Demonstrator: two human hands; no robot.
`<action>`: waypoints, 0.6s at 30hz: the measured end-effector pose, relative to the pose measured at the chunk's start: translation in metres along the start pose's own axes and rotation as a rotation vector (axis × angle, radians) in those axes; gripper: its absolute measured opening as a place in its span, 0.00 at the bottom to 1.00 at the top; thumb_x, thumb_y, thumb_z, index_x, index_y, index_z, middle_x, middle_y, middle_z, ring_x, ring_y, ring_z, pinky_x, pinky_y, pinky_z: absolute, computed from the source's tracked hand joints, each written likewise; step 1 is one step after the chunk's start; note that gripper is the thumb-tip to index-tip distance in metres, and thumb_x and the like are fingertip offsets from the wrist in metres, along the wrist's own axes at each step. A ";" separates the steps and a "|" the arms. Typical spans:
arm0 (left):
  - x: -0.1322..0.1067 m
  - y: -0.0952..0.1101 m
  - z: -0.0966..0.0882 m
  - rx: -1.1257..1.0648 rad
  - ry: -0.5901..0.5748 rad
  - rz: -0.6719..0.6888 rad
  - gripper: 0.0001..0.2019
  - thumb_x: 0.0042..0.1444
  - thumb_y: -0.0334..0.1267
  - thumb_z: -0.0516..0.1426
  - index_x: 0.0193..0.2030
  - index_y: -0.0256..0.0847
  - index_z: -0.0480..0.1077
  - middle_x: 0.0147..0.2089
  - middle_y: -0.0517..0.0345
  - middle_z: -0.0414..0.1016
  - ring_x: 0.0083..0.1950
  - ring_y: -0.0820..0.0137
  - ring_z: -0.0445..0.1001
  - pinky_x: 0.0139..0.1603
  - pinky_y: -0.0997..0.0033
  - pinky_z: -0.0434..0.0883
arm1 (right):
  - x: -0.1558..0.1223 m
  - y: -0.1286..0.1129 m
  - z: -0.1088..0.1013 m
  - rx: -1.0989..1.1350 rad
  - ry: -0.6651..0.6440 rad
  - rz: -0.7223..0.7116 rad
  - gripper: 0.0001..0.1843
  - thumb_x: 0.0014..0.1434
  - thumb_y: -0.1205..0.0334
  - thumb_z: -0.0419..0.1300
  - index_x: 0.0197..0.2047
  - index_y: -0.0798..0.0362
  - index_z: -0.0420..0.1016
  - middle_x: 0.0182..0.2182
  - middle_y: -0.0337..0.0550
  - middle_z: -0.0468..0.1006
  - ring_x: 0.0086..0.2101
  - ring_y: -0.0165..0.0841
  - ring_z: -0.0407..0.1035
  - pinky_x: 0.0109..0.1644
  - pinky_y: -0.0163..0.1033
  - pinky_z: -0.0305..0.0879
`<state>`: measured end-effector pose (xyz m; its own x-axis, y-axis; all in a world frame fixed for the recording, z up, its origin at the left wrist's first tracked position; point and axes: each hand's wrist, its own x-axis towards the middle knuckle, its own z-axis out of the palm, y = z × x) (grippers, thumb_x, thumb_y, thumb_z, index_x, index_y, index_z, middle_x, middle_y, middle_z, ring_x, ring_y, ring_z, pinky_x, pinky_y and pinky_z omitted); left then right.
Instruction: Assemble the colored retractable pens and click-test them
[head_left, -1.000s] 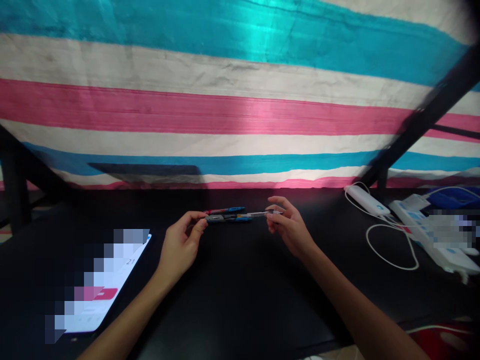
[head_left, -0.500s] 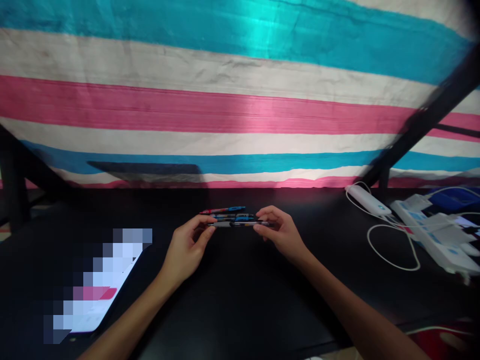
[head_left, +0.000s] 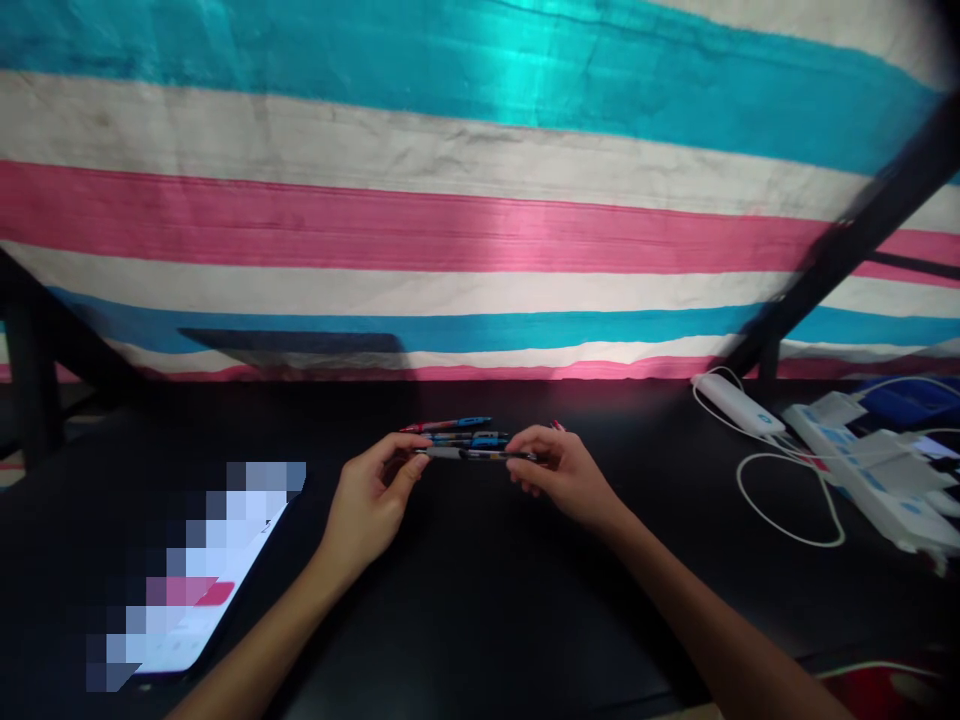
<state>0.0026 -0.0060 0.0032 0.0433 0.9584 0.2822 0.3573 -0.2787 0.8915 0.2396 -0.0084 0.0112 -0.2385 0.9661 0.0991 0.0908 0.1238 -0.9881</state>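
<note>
A dark pen with a grey grip (head_left: 448, 454) lies sideways between my two hands. My left hand (head_left: 375, 488) pinches its left end between thumb and fingers. At the other end, the thumb and fingertips of my right hand (head_left: 566, 470) are closed on the pen. Just behind it, partly covered by my fingers, are blue-and-black pens (head_left: 487, 438), roughly parallel to it. Farther back a red pen with a blue clip end (head_left: 446, 425) rests on the black table (head_left: 465, 600). A small red tip (head_left: 557, 426) shows behind my right hand; the rest is hidden.
To the left lies a lit phone (head_left: 187, 620), its screen partly pixelated. White power strips (head_left: 870, 470) with plugs, a white cable (head_left: 787, 535) and a white oblong device (head_left: 739, 403) occupy the right. A striped sheet (head_left: 480, 230) hangs behind the table.
My right hand's fingers have curled in more around the pen's right end, and a red tip now shows behind them. The left hand keeps its pinch. The view has shifted slightly.
</note>
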 end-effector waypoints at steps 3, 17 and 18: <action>0.000 0.000 0.000 -0.018 -0.015 0.000 0.11 0.54 0.43 0.58 0.40 0.40 0.72 0.35 0.56 0.75 0.35 0.67 0.74 0.36 0.69 0.70 | 0.000 0.002 0.002 -0.064 -0.045 0.104 0.23 0.61 0.46 0.52 0.26 0.56 0.73 0.15 0.38 0.70 0.16 0.26 0.62 0.21 0.31 0.56; -0.001 -0.003 0.001 -0.027 -0.041 -0.005 0.10 0.55 0.42 0.57 0.42 0.40 0.71 0.35 0.56 0.75 0.34 0.67 0.73 0.36 0.69 0.69 | 0.001 0.000 -0.001 -0.055 0.008 -0.010 0.14 0.53 0.54 0.63 0.41 0.51 0.73 0.25 0.36 0.73 0.21 0.27 0.65 0.22 0.31 0.59; -0.001 -0.003 0.000 -0.027 -0.041 -0.007 0.10 0.55 0.42 0.57 0.42 0.40 0.71 0.35 0.56 0.75 0.34 0.67 0.73 0.36 0.69 0.69 | 0.001 0.000 -0.001 -0.052 0.001 -0.035 0.17 0.50 0.56 0.66 0.42 0.50 0.72 0.26 0.36 0.74 0.22 0.27 0.66 0.23 0.32 0.60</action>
<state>0.0017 -0.0057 -0.0001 0.0791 0.9619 0.2618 0.3323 -0.2730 0.9028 0.2402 -0.0076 0.0114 -0.2413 0.9613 0.1333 0.1322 0.1687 -0.9768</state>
